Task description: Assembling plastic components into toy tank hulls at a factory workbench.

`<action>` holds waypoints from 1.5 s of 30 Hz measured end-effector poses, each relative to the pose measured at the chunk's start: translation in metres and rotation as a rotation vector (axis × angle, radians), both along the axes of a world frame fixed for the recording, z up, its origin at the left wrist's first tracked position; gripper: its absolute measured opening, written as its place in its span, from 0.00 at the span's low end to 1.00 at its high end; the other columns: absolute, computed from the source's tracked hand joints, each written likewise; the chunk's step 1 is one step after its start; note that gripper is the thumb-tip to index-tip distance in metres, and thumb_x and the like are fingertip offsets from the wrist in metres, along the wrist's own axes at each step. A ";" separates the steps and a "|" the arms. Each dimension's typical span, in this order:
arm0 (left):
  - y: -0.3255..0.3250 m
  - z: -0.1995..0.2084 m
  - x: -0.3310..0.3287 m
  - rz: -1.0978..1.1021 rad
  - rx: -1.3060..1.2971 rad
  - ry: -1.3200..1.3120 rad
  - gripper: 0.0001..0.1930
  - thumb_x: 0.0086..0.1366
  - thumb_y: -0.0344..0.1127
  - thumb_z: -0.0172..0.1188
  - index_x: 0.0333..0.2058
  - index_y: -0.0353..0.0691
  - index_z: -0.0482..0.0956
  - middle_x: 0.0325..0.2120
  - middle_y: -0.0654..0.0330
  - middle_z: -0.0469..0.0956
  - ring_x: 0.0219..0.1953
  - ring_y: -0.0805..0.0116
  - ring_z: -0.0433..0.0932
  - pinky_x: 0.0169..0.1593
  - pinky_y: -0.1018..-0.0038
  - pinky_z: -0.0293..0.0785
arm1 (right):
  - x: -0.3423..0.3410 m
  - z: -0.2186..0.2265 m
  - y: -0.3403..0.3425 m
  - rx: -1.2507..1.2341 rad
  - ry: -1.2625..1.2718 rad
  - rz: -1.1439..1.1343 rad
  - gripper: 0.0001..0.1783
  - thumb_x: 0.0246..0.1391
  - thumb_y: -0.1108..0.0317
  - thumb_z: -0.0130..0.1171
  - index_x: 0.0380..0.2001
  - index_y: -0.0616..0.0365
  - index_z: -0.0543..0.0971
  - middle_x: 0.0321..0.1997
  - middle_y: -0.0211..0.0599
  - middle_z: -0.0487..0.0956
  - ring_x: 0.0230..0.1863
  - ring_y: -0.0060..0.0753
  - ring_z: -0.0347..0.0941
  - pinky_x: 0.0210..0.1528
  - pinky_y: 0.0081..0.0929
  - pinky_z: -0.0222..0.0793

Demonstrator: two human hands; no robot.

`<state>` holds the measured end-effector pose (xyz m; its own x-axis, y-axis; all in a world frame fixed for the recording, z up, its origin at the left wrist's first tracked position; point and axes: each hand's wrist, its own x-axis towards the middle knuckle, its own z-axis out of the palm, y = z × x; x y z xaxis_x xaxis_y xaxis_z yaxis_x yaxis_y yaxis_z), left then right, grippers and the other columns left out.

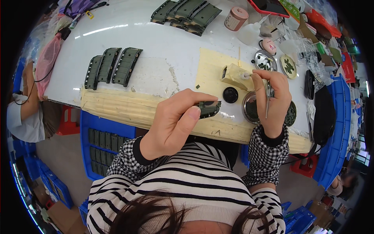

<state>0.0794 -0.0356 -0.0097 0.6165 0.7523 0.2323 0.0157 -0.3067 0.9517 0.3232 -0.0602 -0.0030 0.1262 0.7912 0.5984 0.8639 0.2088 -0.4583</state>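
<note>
My left hand point(167, 123) is closed on a small curved camouflage-green plastic part point(210, 108), held over the front edge of the table. Tweezers point(267, 103) hang points down from my right hand point(276, 95). The thumb and forefinger of that hand also pinch a small whitish piece point(247, 75), its kind unclear, at a block wrapped in yellow tape point(233, 75). Below the block is a round black lid point(230, 94). Close to my right wrist sits a round metal tin point(247, 109) with dark green bits, partly hidden by the hand.
Curved green plastic parts point(127, 67) lie at left, with more point(191, 15) at the back. A pink jar point(236, 18), a metal dish point(261, 58) and a yellowish dish point(288, 66) stand at right. Below the table, a blue crate point(86, 136) holds similar parts. Someone sits at far left.
</note>
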 end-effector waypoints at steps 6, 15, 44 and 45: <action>0.002 0.006 0.003 0.086 0.174 0.190 0.17 0.63 0.34 0.45 0.43 0.28 0.77 0.29 0.52 0.76 0.32 0.64 0.75 0.37 0.75 0.69 | -0.001 -0.001 0.003 0.015 -0.009 0.013 0.06 0.46 0.76 0.66 0.30 0.61 0.81 0.29 0.37 0.79 0.34 0.38 0.72 0.39 0.29 0.67; 0.003 0.002 0.009 0.210 0.521 0.304 0.15 0.57 0.32 0.55 0.42 0.32 0.79 0.27 0.53 0.76 0.25 0.60 0.75 0.28 0.72 0.71 | -0.007 0.011 -0.008 0.114 0.111 -0.052 0.04 0.49 0.78 0.62 0.31 0.63 0.80 0.29 0.37 0.78 0.35 0.35 0.72 0.41 0.27 0.66; 0.000 0.001 0.015 0.162 0.614 0.398 0.15 0.53 0.35 0.60 0.40 0.38 0.79 0.25 0.58 0.72 0.24 0.61 0.73 0.27 0.70 0.70 | -0.045 0.010 -0.031 -0.219 0.769 0.458 0.03 0.62 0.76 0.50 0.38 0.65 0.70 0.35 0.35 0.70 0.35 0.23 0.75 0.42 0.21 0.72; 0.000 0.001 0.015 0.164 0.614 0.395 0.15 0.53 0.35 0.60 0.40 0.38 0.80 0.25 0.58 0.72 0.24 0.61 0.73 0.27 0.70 0.70 | -0.045 0.010 -0.031 -0.221 0.795 0.459 0.03 0.62 0.76 0.50 0.38 0.65 0.70 0.36 0.35 0.69 0.35 0.23 0.75 0.43 0.22 0.73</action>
